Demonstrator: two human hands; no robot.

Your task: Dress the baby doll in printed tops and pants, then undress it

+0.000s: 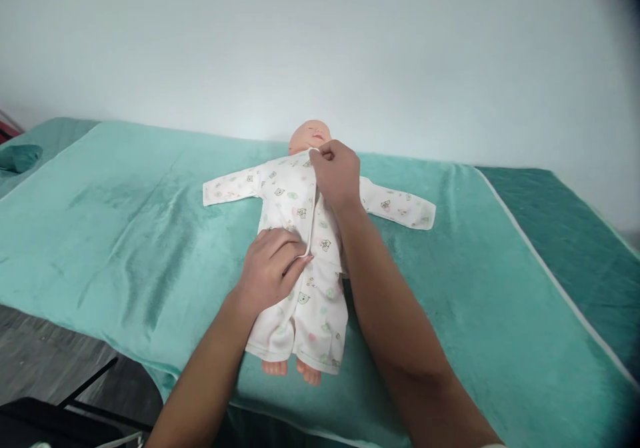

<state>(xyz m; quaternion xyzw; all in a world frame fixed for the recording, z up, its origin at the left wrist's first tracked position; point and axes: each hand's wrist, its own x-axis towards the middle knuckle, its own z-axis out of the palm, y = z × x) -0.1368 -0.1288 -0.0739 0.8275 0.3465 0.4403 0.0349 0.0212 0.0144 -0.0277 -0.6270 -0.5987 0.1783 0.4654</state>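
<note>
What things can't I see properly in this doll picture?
All in the head view:
Doll: sleeves hide its arms.
Shirt: the right hand covers one shoulder; the left hand covers part of the lower front.
Black object: cut off by the left and bottom edges.
Red thing: cut off by the left edge.

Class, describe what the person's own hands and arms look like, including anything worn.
The bare left hand and bare right hand show no gloves, rings or watches. Both forearms are uncovered; a pale sliver, perhaps a sleeve edge, shows below the right one.
</note>
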